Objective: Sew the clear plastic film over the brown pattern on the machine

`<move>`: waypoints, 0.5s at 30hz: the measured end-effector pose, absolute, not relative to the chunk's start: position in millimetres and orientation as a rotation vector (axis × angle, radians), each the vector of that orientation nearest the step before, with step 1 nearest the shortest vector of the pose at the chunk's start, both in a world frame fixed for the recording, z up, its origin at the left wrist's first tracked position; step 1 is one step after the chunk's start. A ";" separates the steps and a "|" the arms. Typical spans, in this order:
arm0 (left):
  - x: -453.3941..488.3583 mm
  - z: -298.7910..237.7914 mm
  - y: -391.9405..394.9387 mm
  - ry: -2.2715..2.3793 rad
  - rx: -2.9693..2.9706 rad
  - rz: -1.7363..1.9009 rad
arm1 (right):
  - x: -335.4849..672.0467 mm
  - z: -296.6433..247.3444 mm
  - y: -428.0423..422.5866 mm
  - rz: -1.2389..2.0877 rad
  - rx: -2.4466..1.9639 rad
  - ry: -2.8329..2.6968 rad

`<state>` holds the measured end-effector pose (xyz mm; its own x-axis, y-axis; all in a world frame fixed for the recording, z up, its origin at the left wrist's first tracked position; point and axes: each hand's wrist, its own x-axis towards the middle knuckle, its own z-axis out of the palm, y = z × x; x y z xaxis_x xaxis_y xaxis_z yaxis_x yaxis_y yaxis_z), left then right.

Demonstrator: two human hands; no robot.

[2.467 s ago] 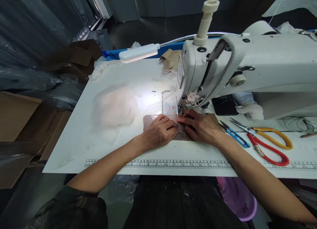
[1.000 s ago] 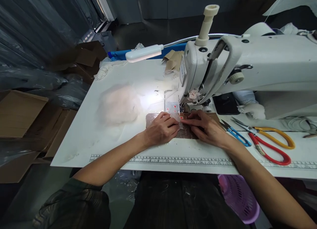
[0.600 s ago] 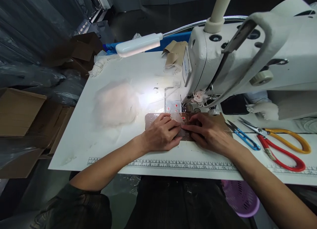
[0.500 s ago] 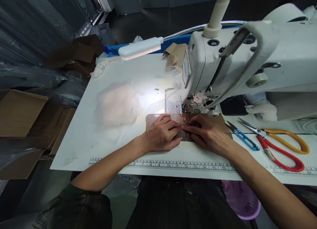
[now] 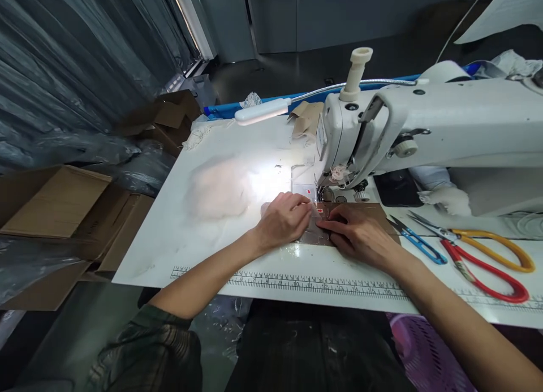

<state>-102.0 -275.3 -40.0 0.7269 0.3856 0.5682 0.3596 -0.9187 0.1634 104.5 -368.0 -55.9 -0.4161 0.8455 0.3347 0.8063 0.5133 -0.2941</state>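
Just in front of the sewing machine (image 5: pixel 339 137), a flat brown piece (image 5: pixel 377 212) lies on the table with a clear plastic piece (image 5: pixel 309 233) over its left part. Small red marks show by the plastic. My left hand (image 5: pixel 285 221) is closed, fingers bent and together on the plastic; its fingertips are partly hidden. Over the brown piece, my right hand (image 5: pixel 360 233) is closed too, with thumb and forefinger at the plastic's right edge. Both hands are close to the needle area, just below the presser foot.
Blue thread snips (image 5: pixel 419 242) and scissors (image 5: pixel 487 262) with red and orange handles lie to the right. A ruler strip (image 5: pixel 297 283) runs along the front edge. A pale, blurred heap (image 5: pixel 223 188) sits at left, under a lamp (image 5: pixel 263 110). Cardboard boxes (image 5: pixel 63 199) stand beyond.
The camera view has tilted up and shifted. My left hand has moved up slightly over the plastic, baring more of its lower part. My right hand stays nearly in place.
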 end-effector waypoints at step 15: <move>-100.5 -47.0 -279.8 0.630 3.073 0.556 | 105.9 -54.7 -369.5 0.077 -1.373 -2.378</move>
